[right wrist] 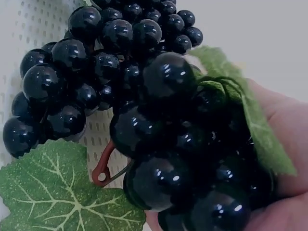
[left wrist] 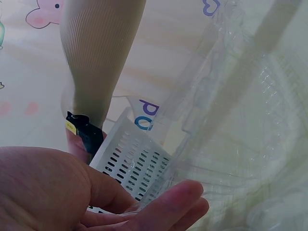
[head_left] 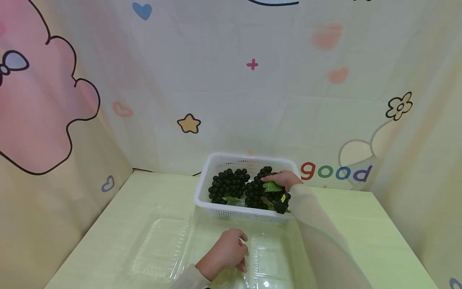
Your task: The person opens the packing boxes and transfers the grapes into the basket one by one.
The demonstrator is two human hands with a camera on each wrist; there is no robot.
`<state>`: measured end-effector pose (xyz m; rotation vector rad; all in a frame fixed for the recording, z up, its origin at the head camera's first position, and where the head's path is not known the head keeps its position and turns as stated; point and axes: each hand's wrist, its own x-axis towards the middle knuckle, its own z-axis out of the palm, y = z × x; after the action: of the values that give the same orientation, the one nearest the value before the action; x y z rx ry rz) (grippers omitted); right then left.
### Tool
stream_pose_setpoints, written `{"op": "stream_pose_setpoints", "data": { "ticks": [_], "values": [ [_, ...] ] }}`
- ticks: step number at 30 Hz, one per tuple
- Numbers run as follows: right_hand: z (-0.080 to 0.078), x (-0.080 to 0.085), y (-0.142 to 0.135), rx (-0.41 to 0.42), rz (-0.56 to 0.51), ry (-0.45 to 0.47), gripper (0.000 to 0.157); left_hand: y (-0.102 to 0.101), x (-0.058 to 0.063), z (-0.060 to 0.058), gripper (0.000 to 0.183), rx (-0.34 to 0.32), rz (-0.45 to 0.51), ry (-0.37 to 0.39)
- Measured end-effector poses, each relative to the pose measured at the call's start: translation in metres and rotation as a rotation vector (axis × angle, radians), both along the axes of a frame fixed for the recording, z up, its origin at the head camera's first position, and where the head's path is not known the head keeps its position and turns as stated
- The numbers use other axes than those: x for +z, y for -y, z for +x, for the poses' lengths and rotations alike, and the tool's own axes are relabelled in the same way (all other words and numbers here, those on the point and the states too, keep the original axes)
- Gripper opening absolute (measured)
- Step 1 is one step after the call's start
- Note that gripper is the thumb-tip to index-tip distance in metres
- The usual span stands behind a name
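My right hand (head_left: 286, 180) reaches into the right side of a white perforated basket (head_left: 216, 160). It grips a bunch of black grapes (right wrist: 163, 180) with green leaves; the right wrist view shows the berries against the palm. Another bunch of black grapes (head_left: 229, 182) lies in the basket's left half. Nearer to me, my left hand (head_left: 227, 251) is at a clear plastic box (head_left: 270, 257), its thumb and fingers pinching the thin edge. The left wrist view shows the transparent wall (left wrist: 207, 110) rising beside those fingers.
A clear ribbed plastic panel (head_left: 159, 245) lies flat on the pale table (head_left: 361, 233), left of the left hand. Behind the basket hangs a printed cloth (head_left: 223, 80), with more cloth along both sides. A black-and-yellow strap (left wrist: 84, 130) shows on the right wrist.
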<state>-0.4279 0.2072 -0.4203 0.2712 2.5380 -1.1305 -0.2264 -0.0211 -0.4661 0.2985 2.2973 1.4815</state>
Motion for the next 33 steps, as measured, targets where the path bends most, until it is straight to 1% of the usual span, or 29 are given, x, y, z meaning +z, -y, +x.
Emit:
{"op": "stream_pose_setpoints", "data": {
  "ticks": [7,9,12,15,18,22,25,26,28,33],
  "values": [
    [0.001,-0.002,0.001,0.016,0.097,0.007,0.095,-0.002,0.002,0.002,0.031,0.007,0.007,-0.002],
    [0.001,-0.002,0.000,0.037,0.136,0.011,0.091,-0.002,0.002,0.002,0.031,0.008,0.004,-0.001],
    [-0.001,-0.002,-0.003,0.082,0.167,0.016,0.083,-0.002,0.003,0.002,0.031,0.003,-0.004,-0.003],
    [-0.002,-0.003,-0.007,0.127,0.163,0.029,0.079,-0.003,0.002,0.002,0.030,-0.003,-0.016,-0.011],
    [-0.002,-0.003,-0.010,0.166,0.155,0.039,0.080,-0.003,0.002,0.002,0.030,-0.001,-0.019,-0.021],
    [0.001,-0.001,-0.010,0.177,0.115,0.049,0.071,-0.005,0.001,0.003,0.029,-0.001,-0.029,-0.040],
    [0.003,0.000,-0.009,0.166,0.069,0.044,0.066,-0.006,0.001,0.002,0.028,-0.009,-0.067,-0.038],
    [0.003,0.000,-0.008,0.164,0.052,0.044,0.067,-0.006,0.002,0.002,0.028,-0.012,-0.077,-0.030],
    [0.004,0.001,-0.007,0.166,0.052,0.035,0.071,-0.006,0.003,0.001,0.028,-0.017,-0.101,-0.022],
    [0.007,0.009,-0.003,0.177,0.112,0.022,0.076,-0.007,0.007,0.001,0.025,-0.013,-0.133,-0.031]
  ]
}}
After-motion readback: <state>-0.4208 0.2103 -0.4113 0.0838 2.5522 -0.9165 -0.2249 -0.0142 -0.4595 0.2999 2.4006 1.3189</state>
